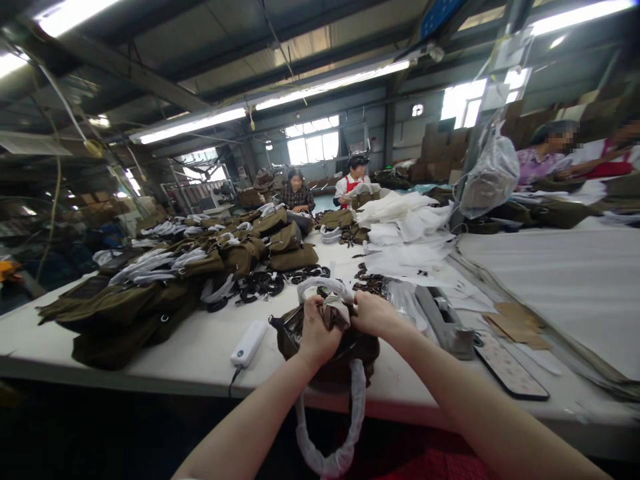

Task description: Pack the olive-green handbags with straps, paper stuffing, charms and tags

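An olive-brown handbag (367, 353) stands at the table's front edge, its top toward me. White wrapping covers both of its handles; the near handle (327, 460) hangs down over the edge, the far one arches up behind my hands. My left hand (317, 330) is at the bag's opening, fingers closed on a pale piece of lining (336, 312) that bulges out. On the other side of the opening, my right hand (373, 313) pinches the bag's rim, its fingertips partly hidden.
Piled olive bags (130, 307) cover the left side. Black strap coils (263, 285) lie beyond the handbag. A white power bank (249, 343) with a cable is left of it. To the right are a grey tape dispenser (445, 320), a phone (510, 367) and white sheets (410, 220). Several people sit farther back.
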### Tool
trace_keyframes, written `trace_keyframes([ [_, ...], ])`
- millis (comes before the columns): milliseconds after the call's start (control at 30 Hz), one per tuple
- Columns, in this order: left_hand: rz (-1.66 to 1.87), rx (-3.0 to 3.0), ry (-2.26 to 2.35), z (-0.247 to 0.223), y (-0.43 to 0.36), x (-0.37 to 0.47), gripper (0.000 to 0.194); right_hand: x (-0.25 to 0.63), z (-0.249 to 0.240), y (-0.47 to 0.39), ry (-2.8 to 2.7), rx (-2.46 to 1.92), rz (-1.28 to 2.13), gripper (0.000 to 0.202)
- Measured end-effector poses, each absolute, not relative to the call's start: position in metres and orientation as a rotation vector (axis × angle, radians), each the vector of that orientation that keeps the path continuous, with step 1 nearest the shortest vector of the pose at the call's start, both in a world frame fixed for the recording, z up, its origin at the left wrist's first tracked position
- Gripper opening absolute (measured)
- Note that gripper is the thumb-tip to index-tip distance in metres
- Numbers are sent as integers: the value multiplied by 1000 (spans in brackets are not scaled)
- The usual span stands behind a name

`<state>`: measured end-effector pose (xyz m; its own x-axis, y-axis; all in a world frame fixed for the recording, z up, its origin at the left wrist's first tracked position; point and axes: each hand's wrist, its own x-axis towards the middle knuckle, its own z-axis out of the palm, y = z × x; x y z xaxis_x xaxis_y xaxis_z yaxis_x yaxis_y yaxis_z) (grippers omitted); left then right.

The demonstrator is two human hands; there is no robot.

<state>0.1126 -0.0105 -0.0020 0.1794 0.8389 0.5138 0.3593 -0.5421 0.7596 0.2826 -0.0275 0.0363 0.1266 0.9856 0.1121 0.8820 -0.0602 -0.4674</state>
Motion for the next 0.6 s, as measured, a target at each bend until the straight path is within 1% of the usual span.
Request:
trace_keyframes([
  [33, 1354, 2037, 1175, -2, -13, 112, 53, 279, 36, -28, -1816, -2034, 282, 35],
  [100, 1280, 2134, 1208, -1, -17, 111, 49, 275, 35, -26, -1845, -2106, 218, 27],
  [133, 1214, 2163, 1187, 0, -18, 110, 46, 275, 35, -25, -1856, -2133, 196, 23],
  [200, 1114, 2212, 1088, 0, -18, 109, 43, 277, 33, -22, -1875, -2170, 175, 22],
  [300, 1023, 2286, 890, -1, -14, 109, 57, 285, 29, -18, -1898, -2193, 179, 23],
  [367, 926, 2298, 784, -2, -10, 110, 61, 291, 25, -17, -1910, -2198, 189, 23],
  [500, 749, 2220, 641, -1, -2, 111, 49, 301, 20, -18, -1923, -2196, 193, 28],
  [600, 588, 2185, 664, 0, 3, 110, 45, 304, 21, -21, -1941, -2187, 183, 32],
])
